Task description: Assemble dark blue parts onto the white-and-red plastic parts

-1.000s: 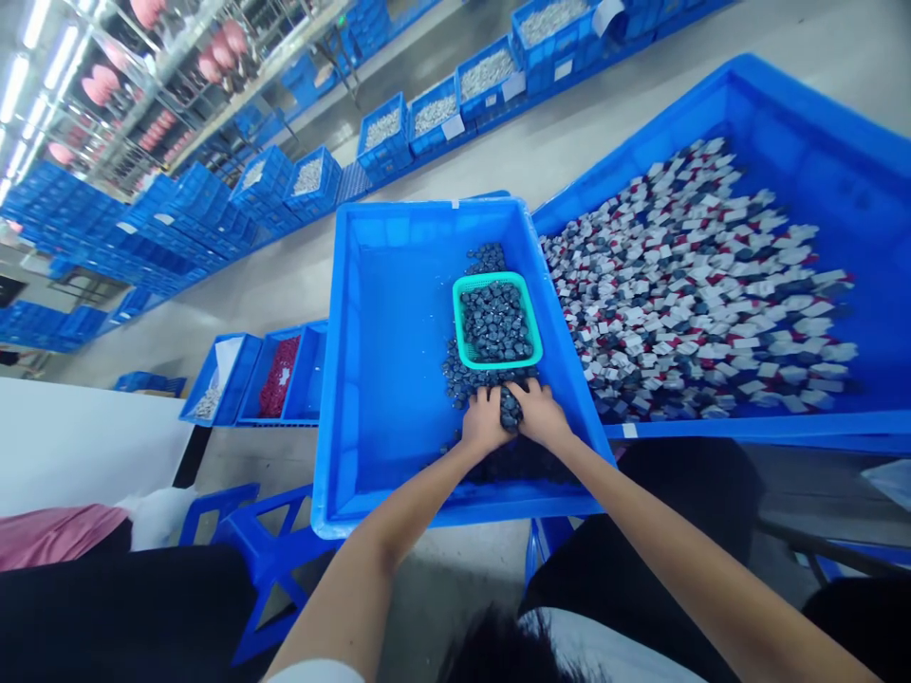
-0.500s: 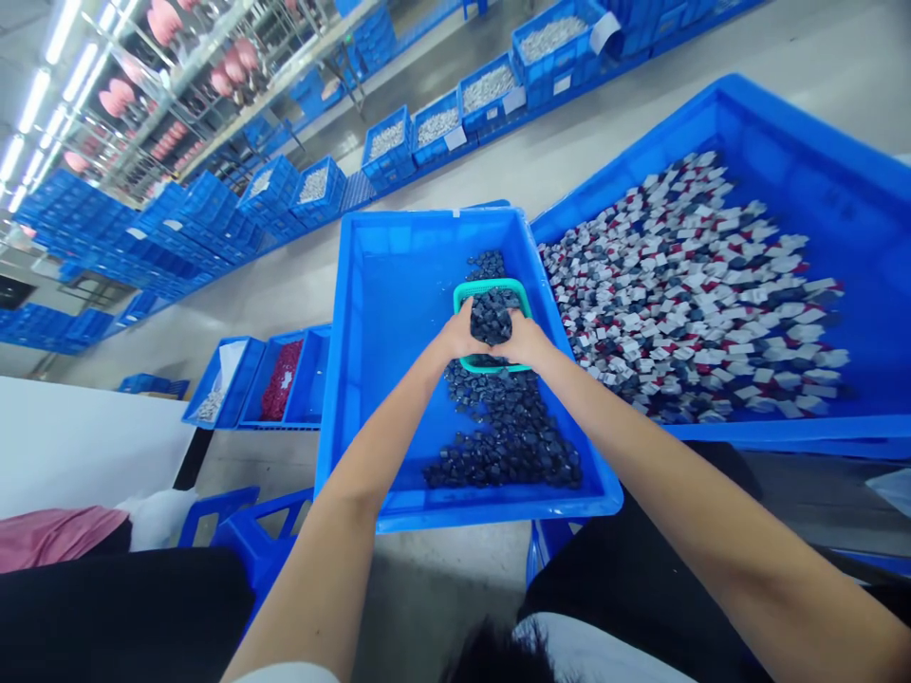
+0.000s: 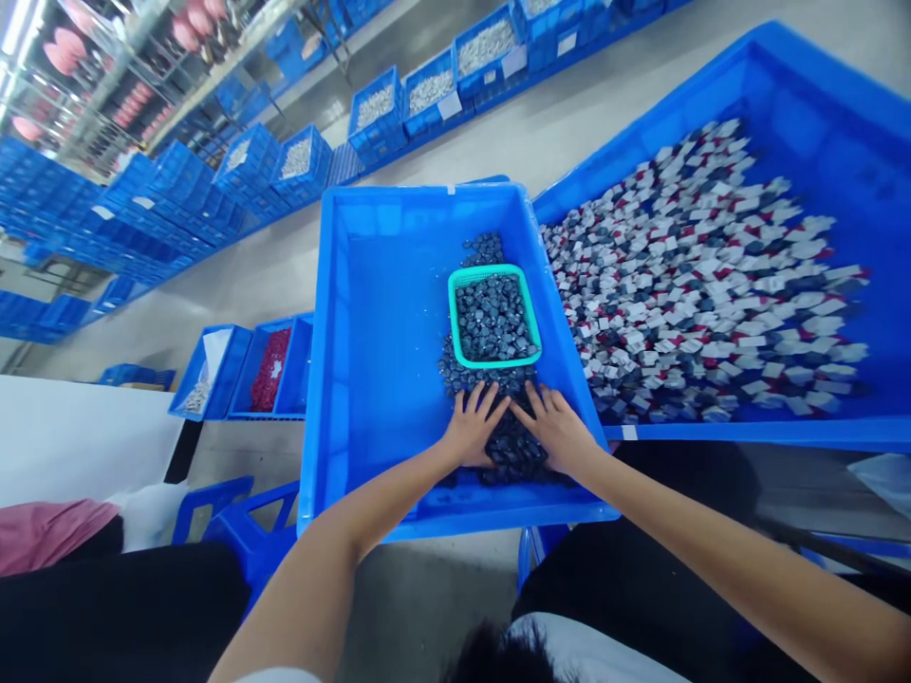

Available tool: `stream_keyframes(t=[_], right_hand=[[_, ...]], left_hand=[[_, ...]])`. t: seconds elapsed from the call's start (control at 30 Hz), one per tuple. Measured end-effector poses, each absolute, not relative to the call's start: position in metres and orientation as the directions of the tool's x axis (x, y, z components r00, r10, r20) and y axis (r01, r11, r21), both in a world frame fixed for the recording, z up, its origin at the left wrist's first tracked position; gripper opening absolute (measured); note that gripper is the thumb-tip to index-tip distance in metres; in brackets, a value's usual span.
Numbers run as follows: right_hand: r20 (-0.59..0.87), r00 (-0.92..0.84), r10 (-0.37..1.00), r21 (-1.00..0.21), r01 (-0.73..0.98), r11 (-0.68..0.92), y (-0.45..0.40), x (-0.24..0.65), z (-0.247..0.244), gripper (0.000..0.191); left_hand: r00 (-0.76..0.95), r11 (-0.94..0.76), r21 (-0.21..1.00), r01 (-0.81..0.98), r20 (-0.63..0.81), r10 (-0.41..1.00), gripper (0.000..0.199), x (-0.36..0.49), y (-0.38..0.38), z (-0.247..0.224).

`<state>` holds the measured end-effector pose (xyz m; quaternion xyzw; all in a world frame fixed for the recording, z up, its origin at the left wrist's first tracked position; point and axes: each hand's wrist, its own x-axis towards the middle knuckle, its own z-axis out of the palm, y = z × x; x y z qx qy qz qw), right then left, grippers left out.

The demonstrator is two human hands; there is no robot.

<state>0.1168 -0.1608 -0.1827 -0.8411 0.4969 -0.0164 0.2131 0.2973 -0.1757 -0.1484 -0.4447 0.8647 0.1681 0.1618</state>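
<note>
- Blue plastic makes the tray (image 3: 395,313) in the middle, and the small dark bits (image 3: 513,451) lie in it, in a heap near its 5 o'clock corner.
- The left hand (image 3: 471,432) lies on the heap at about 8 o'clock, palm down. Its grip is loose, with the fingers spread wide.
- The right hand (image 3: 561,432) lies on the heap too, at about 3 o'clock, just beside the left one. Its grip is also loose, fingers spread. I cannot tell if any bits are tucked under the palms.
- At 12 o'clock from the hands sits a green basket (image 3: 498,363), full of the same dark bits. Both hands are off it.
- At 2 o'clock is a big blue bin (image 3: 840,171) with lots of white, red and dark pieces (image 3: 697,304).
- At 9 o'clock, well apart, red bits (image 3: 270,375) fill a little blue box (image 3: 244,375).
</note>
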Motion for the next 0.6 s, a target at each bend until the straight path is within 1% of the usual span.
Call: stream_keyframes(t=[0.07, 0.1, 0.13, 0.2, 0.27, 0.37, 0.47, 0.53, 0.6], right_hand=[[-0.204, 0.469, -0.86, -0.386, -0.845, -0.369, -0.164, 0.125, -0.183, 0.105], [-0.217, 0.434, -0.875, -0.399, -0.857, -0.326, -0.165, 0.13, -0.183, 0.102], [-0.231, 0.391, -0.891, -0.418, -0.867, -0.272, -0.167, 0.135, -0.183, 0.094], [-0.263, 0.295, -0.919, -0.472, -0.87, -0.144, -0.174, 0.145, -0.184, 0.074], [-0.298, 0.208, -0.932, -0.55, -0.835, -0.01, -0.183, 0.151, -0.186, 0.058], [-0.346, 0.15, -0.926, -0.7, -0.698, 0.148, -0.195, 0.151, -0.186, 0.047], [-0.369, 0.202, -0.907, -0.839, -0.492, 0.232, -0.197, 0.146, -0.177, 0.036], [-0.39, 0.243, -0.888, -0.886, -0.364, 0.289, -0.199, 0.146, -0.163, 0.031], [-0.414, 0.26, -0.872, -0.899, -0.269, 0.347, -0.209, 0.149, -0.144, 0.03]], left_hand=[[-0.48, 0.452, 0.167, -0.876, -0.392, -0.785, 0.104, 0.289, -0.178, -0.152], [-0.442, 0.409, 0.169, -0.897, -0.381, -0.812, 0.097, 0.286, -0.18, -0.153], [-0.406, 0.369, 0.17, -0.914, -0.373, -0.834, 0.092, 0.283, -0.183, -0.154], [-0.331, 0.28, 0.186, -0.942, -0.363, -0.871, 0.082, 0.279, -0.19, -0.155], [-0.263, 0.195, 0.212, -0.957, -0.362, -0.894, 0.07, 0.277, -0.199, -0.155], [-0.193, 0.094, 0.27, -0.958, -0.369, -0.909, 0.051, 0.274, -0.208, -0.148], [-0.205, 0.055, 0.363, -0.93, -0.388, -0.899, 0.036, 0.277, -0.212, -0.13], [-0.231, 0.04, 0.434, -0.9, -0.397, -0.888, 0.03, 0.281, -0.218, -0.112], [-0.233, 0.003, 0.505, -0.863, -0.393, -0.89, 0.028, 0.284, -0.234, -0.091]])
